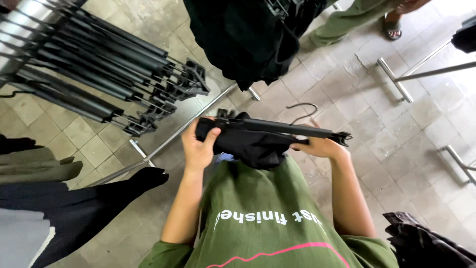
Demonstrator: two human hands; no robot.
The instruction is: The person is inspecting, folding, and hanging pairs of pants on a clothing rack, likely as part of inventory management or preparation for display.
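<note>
Both hands, left hand (198,149) and right hand (320,147), hold a black clip hanger (277,129) with dark cloth (253,146).

Clip hanger (277,130) across the middle, above the floor (347,99).
Held between left hand (198,149) and right hand (320,147), garment (253,146) beneath; stacked hangers (99,59) upper left, hanging clothes (248,34) behind.

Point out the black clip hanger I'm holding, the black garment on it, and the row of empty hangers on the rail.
black clip hanger (277,128): head view, middle of its bar.
black garment (255,149): head view, fabric bunched under the bar.
row of empty hangers (99,64): head view, middle of the bars, upper left.
</note>
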